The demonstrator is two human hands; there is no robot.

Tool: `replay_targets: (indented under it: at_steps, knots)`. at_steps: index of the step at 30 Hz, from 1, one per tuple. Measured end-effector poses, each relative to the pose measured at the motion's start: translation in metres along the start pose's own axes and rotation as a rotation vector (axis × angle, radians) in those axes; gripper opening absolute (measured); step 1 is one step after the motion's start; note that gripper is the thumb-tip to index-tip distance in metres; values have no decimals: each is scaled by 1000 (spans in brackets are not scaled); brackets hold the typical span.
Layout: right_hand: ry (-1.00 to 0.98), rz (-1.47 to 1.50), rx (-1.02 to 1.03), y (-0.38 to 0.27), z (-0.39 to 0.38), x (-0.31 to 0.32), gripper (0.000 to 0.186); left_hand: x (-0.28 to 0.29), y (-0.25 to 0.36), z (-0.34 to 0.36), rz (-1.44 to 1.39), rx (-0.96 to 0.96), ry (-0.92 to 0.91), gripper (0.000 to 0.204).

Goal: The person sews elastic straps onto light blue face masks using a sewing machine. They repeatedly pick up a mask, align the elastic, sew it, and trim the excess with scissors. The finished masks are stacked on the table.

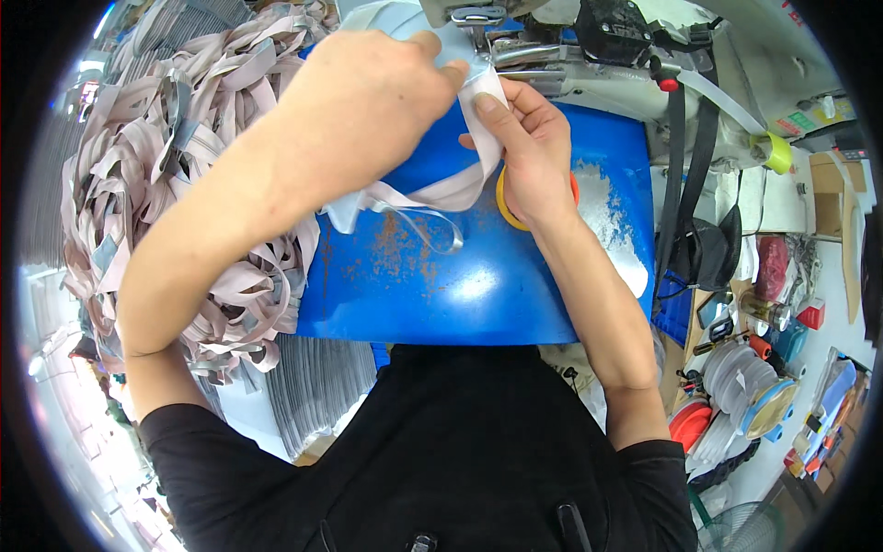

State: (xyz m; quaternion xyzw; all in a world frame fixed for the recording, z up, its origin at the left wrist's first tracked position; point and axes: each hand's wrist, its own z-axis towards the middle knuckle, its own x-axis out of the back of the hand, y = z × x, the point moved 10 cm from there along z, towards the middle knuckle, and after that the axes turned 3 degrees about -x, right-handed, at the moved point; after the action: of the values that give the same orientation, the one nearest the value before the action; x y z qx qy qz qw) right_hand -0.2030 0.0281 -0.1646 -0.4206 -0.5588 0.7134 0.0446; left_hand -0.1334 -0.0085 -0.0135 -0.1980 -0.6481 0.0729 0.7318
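Note:
My right hand (pixel 533 152) pinches a pale pink fabric strap (pixel 483 101) between thumb and fingers, just below the presser foot of a sewing machine (pixel 480 41). To its left, my left hand (pixel 391 97) is closed with curled fingers on a pale blue fabric piece (pixel 452 41) beside the presser foot; most of its fingertips are hidden. From my right hand the strap curves down and left under my left wrist. A thin shiny ribbon loop (pixel 451 241) hangs there over the blue work surface (pixel 414 308).
A yellow and orange ring (pixel 504 204) lies partly under my right wrist. A large heap of pink and grey straps (pixel 138 175) rises on the left. Stacked grey sheets (pixel 317 386) stand below the table's front edge. Spools (pixel 736 377) and tools crowd the right side.

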Motion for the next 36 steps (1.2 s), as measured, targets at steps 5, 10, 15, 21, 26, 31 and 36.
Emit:
replay_targets:
  at_steps: [5,10,15,21,26,31,36]
  knots:
    - [25,71,-12,0,-4,1,26,-8,21,10,-19,125,-72,44]
    - [6,30,-9,-5,-7,2,28,-9,23,19,-94,262,36,29]
    - [-12,24,8,-7,-13,2,31,-14,15,23,-309,415,177,22]
    - [-92,-283,-8,-27,-56,3,36,-2,53,-34,-513,479,313,61]
    - [-281,-74,61,-37,-89,-9,37,-12,63,-74,-530,405,408,63]
    - [-224,-999,622,-73,-92,-27,24,10,38,-87,-511,342,619,51]
    - [-334,-1478,254,-49,-47,-35,35,14,30,-84,-630,321,675,48]
